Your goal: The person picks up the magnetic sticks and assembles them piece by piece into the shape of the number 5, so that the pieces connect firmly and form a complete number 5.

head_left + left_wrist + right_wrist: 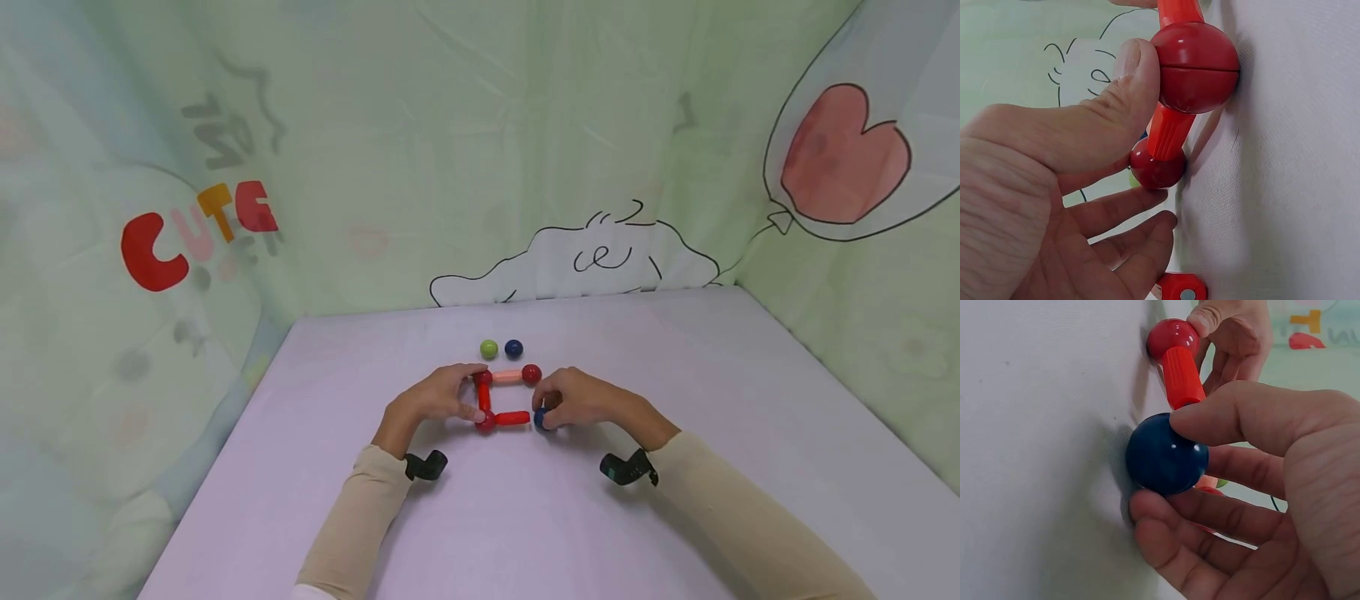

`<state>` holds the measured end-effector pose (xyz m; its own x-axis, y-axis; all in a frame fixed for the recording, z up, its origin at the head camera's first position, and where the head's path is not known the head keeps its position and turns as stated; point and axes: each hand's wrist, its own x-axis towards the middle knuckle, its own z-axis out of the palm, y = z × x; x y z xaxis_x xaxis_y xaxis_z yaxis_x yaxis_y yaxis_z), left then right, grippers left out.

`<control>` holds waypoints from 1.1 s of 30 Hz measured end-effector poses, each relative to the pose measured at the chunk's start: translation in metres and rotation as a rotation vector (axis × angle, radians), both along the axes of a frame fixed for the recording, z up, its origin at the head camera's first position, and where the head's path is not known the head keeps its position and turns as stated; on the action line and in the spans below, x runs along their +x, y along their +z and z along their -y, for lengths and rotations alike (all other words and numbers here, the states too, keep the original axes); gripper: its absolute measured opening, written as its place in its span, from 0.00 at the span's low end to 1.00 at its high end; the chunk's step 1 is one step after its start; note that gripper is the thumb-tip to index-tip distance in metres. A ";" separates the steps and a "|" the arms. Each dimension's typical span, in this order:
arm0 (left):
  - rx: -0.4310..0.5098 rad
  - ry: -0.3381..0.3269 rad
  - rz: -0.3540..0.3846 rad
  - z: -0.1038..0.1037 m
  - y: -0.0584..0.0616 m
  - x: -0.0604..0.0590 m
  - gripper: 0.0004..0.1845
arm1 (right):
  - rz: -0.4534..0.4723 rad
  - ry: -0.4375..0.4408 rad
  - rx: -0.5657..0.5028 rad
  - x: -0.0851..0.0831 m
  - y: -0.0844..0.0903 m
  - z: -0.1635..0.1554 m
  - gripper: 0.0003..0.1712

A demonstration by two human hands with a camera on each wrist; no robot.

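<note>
My left hand (442, 392) spans one side of a stick-and-ball frame, thumb on the near red ball (1197, 67) and forefinger at the far red ball (483, 377). A red stick (483, 398) joins these two balls. From the far ball a pink stick (507, 377) leads to another red ball (531, 374). A second red stick (513, 418) points right from the near ball. My right hand (576, 397) pinches a dark blue ball (1166, 455) between thumb and fingers, close to that stick's free end.
Behind the frame, a green ball (489, 349) and another dark blue ball (513, 349) lie side by side on the pale table (510, 533). A red stick end with a metal disc (1187, 294) shows below the left fingers. Printed curtains (480, 150) surround the table.
</note>
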<state>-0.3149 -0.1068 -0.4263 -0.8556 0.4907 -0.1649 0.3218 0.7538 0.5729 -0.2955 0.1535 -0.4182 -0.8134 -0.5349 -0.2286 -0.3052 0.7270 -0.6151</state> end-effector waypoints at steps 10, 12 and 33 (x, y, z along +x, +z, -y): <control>0.008 0.000 -0.012 -0.001 -0.002 0.000 0.46 | -0.006 0.012 0.004 0.000 0.004 0.003 0.10; 0.014 -0.002 -0.012 -0.001 -0.003 -0.001 0.46 | -0.013 0.018 0.004 0.000 0.004 0.003 0.10; -0.006 0.021 0.020 -0.003 -0.002 -0.001 0.44 | 0.039 -0.045 -0.012 -0.003 0.003 0.004 0.12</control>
<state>-0.3155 -0.1043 -0.4278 -0.8624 0.4713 -0.1850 0.2940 0.7637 0.5747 -0.2981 0.1498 -0.4153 -0.8275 -0.5005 -0.2543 -0.2479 0.7321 -0.6345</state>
